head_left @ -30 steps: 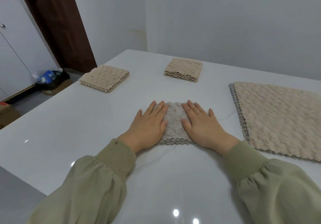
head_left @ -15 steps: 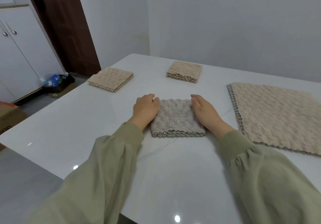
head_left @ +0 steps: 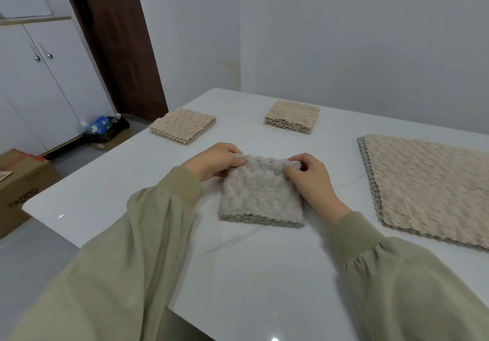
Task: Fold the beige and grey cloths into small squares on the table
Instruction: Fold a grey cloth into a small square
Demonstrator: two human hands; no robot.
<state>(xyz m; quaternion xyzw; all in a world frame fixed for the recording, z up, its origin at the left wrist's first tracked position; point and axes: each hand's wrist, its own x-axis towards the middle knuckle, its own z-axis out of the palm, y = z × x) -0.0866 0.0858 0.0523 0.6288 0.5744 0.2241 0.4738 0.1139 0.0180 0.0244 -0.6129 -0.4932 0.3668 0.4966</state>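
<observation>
Between left hand (head_left: 214,160) and right hand (head_left: 309,179), both pinching its far corners, a grey cloth (head_left: 260,195) lies folded small; two beige squares (head_left: 182,126) beyond look done, an unfolded stack (head_left: 423,182) to the right waits.

Walls: plain pale grey-white wall (head_left: 344,36); two faces meet in a corner behind the table's far edge, with a faint yellowish mark there.
Door: dark brown wooden door (head_left: 116,36), upper left, just beside the cabinet.
Cabinet: white cabinet (head_left: 39,89), two doors, a pair of small metal handles (head_left: 43,55), a ledge above.
Floor: smooth grey floor (head_left: 31,261).
Table: white glossy table (head_left: 251,274), faint grey veining (marble-like).
Floor items: cardboard box (head_left: 18,184) at far left; black bin (head_left: 108,130) holding blue-and-white bottles.
Light: soft, even; small bright glints (head_left: 61,216) on the tabletop.
</observation>
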